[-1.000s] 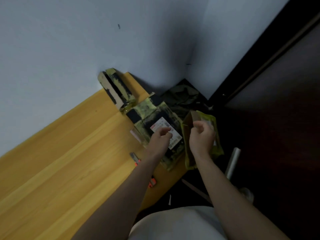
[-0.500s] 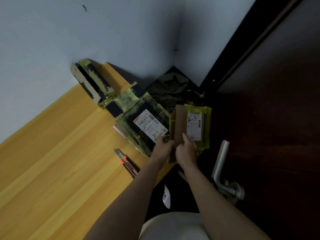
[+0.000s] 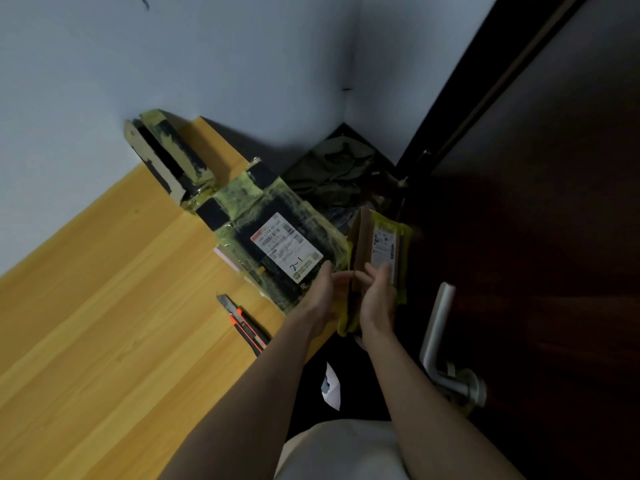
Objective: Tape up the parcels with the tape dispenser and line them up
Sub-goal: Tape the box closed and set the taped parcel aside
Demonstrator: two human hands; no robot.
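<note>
A brown cardboard parcel (image 3: 379, 247) wrapped in yellow tape stands on edge at the table's right end, its white label facing me. My left hand (image 3: 327, 292) and my right hand (image 3: 377, 294) hold it by its lower end, one on each side. To its left a flat black parcel (image 3: 277, 237) with yellow-green tape and a white label lies on the wooden table (image 3: 114, 323). Two more taped parcels (image 3: 166, 157) lean against the wall at the back. No tape dispenser is in view.
An orange and black utility knife (image 3: 244, 323) lies on the table near my left forearm. A dark door with a silver lever handle (image 3: 438, 337) is close on the right. A dark green bag (image 3: 332, 174) sits in the corner below the table.
The brown parcel turned from edge-on to label-up and was lowered beside the flat parcel. Both hands slid down to its lower end. The camera moved closer.
</note>
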